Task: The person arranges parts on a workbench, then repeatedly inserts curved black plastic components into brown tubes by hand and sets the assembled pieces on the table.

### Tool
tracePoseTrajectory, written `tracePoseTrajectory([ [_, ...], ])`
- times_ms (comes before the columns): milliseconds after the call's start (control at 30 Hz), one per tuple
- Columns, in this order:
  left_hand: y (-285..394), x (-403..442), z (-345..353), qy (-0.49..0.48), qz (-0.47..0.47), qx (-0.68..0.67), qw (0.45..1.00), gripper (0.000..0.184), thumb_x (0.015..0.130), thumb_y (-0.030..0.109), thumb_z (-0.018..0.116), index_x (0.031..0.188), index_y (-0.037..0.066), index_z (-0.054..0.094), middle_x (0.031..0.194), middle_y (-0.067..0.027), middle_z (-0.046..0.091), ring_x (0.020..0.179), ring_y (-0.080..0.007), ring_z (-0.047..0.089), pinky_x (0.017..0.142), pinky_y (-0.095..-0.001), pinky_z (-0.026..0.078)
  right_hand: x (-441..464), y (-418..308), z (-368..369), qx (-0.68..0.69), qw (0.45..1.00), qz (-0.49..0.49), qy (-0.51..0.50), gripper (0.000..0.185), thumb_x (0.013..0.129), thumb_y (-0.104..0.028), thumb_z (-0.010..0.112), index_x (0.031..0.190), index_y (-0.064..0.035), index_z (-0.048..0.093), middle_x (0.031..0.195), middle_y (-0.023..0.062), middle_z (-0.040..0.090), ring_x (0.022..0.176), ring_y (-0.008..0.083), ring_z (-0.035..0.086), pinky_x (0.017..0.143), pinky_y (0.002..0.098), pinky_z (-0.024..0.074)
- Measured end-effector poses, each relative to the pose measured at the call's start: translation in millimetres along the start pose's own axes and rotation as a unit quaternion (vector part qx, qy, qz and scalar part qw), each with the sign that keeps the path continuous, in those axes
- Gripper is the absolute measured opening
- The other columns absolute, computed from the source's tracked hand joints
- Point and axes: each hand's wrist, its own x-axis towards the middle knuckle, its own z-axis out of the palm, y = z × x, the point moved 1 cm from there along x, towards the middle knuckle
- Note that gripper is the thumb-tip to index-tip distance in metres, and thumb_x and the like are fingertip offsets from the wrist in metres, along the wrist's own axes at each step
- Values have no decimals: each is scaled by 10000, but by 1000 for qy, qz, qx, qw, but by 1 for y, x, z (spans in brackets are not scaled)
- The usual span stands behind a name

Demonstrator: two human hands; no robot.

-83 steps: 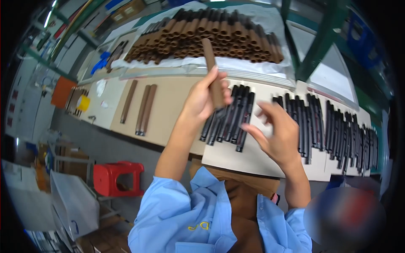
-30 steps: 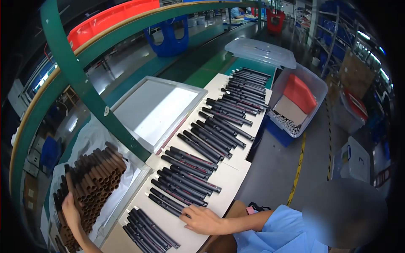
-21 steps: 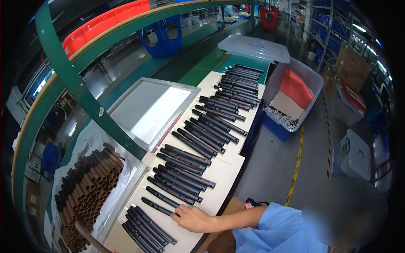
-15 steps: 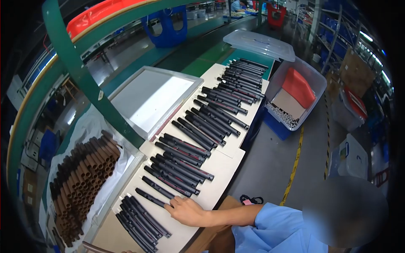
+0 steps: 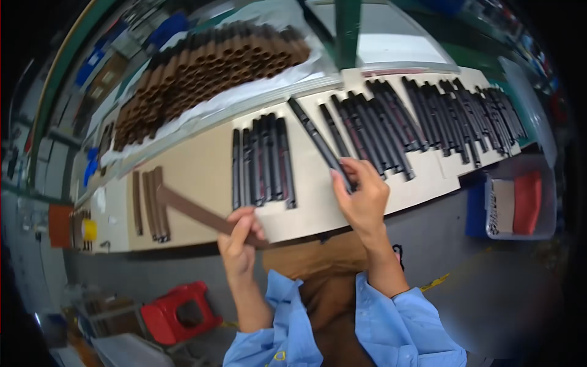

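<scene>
Worktop [image 5: 202, 160], green post [image 5: 347, 33] behind, red stool [image 5: 160, 319], hands [image 5: 365, 194] with tube [image 5: 200, 214] and rod [image 5: 317, 140]

Brown tube [image 5: 199, 213] in the left hand [image 5: 240, 244], black rod [image 5: 314, 136] in the right hand [image 5: 364, 199], both on the person's side of a stack of brown tubes [image 5: 226, 55].
The left hand grips its tube near one end, the other end reaching toward a few loose tubes [image 5: 160, 214] before the stack's left part. The right hand, beyond the stack's right end, pinches its rod's near end. A group of black rods [image 5: 263, 162] lies before the stack's right part; more rods [image 5: 428, 119] run off to its right.
</scene>
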Motion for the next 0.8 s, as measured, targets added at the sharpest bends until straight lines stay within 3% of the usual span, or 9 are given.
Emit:
tracePoseTrajectory([
  [33,2,2,9,2,11,37,999,286,894,110,576,1121,-61,549,827,-89,584,664,-131,524,577,-262,444,-7,-4,3,60,998,7,33,211,725,-26,717,917,-8,630,791,107,633,625,197,635,525,271,486],
  [100,4,11,27,0,55,84,995,382,894,136,591,1186,-100,519,927,-134,619,672,-115,535,585,-227,438,-25,-24,0,138,990,37,8,244,712,21,726,930,16,616,783,101,628,625,153,637,525,232,486],
  [133,5,14,34,4,74,82,994,411,893,146,597,1198,-114,508,948,-139,626,658,-100,527,585,-218,433,-38,-39,6,195,981,7,-13,267,702,31,732,938,20,607,777,98,622,617,143,632,525,222,483],
  [233,6,22,50,-17,104,75,992,462,889,172,612,1213,-136,492,947,-125,645,626,-66,507,581,-199,423,-50,-45,15,179,981,-61,-37,293,694,26,744,949,6,602,759,111,612,599,162,630,479,236,473],
  [300,6,26,48,-18,76,103,992,410,896,170,602,1180,-113,517,883,-104,654,607,-68,504,557,-205,424,-51,-49,16,170,981,-90,-41,323,687,10,759,967,0,598,762,119,617,594,172,623,474,245,480],
  [367,8,24,55,-1,73,49,996,396,897,167,603,1185,-90,510,877,-121,652,611,-74,517,544,-210,431,-54,-45,17,177,977,-113,-39,363,681,-24,782,992,-8,597,799,118,633,620,169,626,483,240,480],
  [500,11,33,48,-28,61,-47,997,429,902,173,600,1224,-73,458,920,-149,639,608,-103,528,535,-239,445,-54,-51,12,219,971,-68,-66,411,676,-73,805,1028,-23,598,863,110,649,652,156,622,498,236,474],
  [800,15,40,47,-30,67,-50,996,428,899,183,593,1216,-66,450,957,-167,626,621,-112,519,532,-242,442,-54,-43,9,196,974,-73,-84,396,691,-83,796,1034,-21,607,850,102,644,620,146,600,509,245,472],
])
